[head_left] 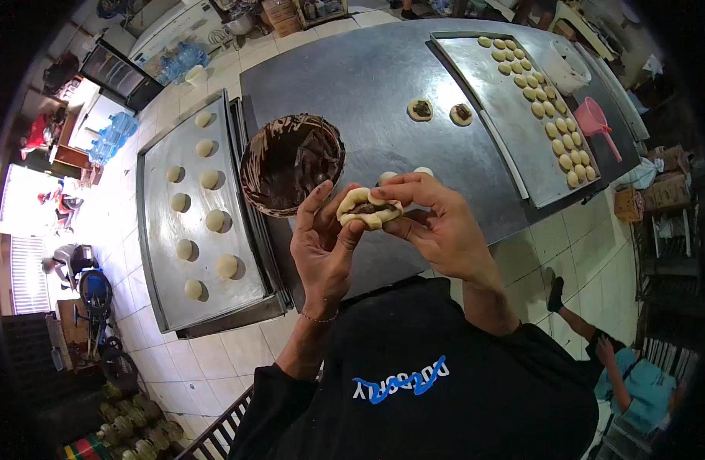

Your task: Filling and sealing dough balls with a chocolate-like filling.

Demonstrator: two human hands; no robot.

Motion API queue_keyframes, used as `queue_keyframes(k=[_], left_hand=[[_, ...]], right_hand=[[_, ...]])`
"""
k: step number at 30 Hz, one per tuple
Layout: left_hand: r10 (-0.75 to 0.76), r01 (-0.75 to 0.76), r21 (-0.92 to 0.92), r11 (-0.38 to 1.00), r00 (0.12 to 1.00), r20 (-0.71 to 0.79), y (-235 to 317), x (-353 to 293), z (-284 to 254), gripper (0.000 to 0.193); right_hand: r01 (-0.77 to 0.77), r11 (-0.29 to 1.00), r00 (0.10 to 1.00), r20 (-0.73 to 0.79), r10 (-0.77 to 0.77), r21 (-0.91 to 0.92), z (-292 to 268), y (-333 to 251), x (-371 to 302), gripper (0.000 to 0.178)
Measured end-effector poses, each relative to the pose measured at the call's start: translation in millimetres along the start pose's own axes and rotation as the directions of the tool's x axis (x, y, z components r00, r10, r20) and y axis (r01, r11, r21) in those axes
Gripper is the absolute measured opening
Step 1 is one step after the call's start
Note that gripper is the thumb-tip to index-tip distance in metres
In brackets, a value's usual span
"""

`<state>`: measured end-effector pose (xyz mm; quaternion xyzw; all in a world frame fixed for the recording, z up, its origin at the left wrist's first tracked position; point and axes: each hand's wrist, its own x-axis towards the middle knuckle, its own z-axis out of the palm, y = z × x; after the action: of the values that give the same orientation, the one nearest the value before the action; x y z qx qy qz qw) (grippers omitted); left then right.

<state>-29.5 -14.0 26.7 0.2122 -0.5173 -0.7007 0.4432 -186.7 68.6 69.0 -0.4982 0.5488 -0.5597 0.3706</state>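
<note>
**Left hand (pixel 322 253) and right hand (pixel 441 222) clamped on one filled dough (pixel 374 218)**

The dough is held up over the near part of the table (pixel 360 77), just right of the bowl (pixel 254 157). The left hand grips its left end between thumb and fingers; the right hand pinches its right end the same way, fingers on top and thumb below. Its pale edges are folded up, with brown filling (pixel 360 208) showing along an open seam. Brown smears mark the fingers of the left hand.

Dark paste (pixel 314 157) lies in the bowl and coats its wall. Beyond the right hand, partly hidden by it, sit two pale lumps (pixel 423 171). Farther off, two flat rounds (pixel 420 110) each carry a dab of filling.

At left, a tray (pixel 157 261) bears nine spaced balls (pixel 215 221). At far right, a second tray (pixel 486 88) holds many small pieces (pixel 538 110) in rows, beside a white tub (pixel 559 73) and a pink scoop (pixel 591 116).
</note>
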Motion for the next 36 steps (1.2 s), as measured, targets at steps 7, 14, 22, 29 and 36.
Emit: queue_keyframes(k=[7, 14, 22, 29, 36], left_hand=[[-0.019, 0.025, 0.074, 0.997, 0.997, -0.076, 3, 1, -13, 0.056], [0.019, -0.029, 0.48, 0.877, 0.999, 0.027, 14, 0, -18, 0.047], [0.177, -0.423, 0.606, 0.673, 0.888, 0.424, 24, -4, -11, 0.075], [0.319, -0.48, 0.254, 0.84, 0.815, 0.485, 30, 3, -20, 0.091], [0.267, -0.266, 0.024, 0.964, 0.962, -0.06, 27, -5, -15, 0.079]], right_hand=[[-0.06, 0.989, 0.99, -0.115, 0.076, 0.137, 1, 21, -10, 0.026], [0.045, 0.985, 0.991, -0.116, -0.065, -0.166, -6, 13, -14, 0.028], [0.071, 0.988, 0.996, -0.039, -0.076, -0.136, 4, -7, -3, 0.033], [0.159, 0.986, 0.983, 0.103, -0.153, -0.056, 2, -12, 0, 0.045], [0.228, 0.973, 0.97, 0.08, -0.231, 0.045, 13, -12, -3, 0.028]])
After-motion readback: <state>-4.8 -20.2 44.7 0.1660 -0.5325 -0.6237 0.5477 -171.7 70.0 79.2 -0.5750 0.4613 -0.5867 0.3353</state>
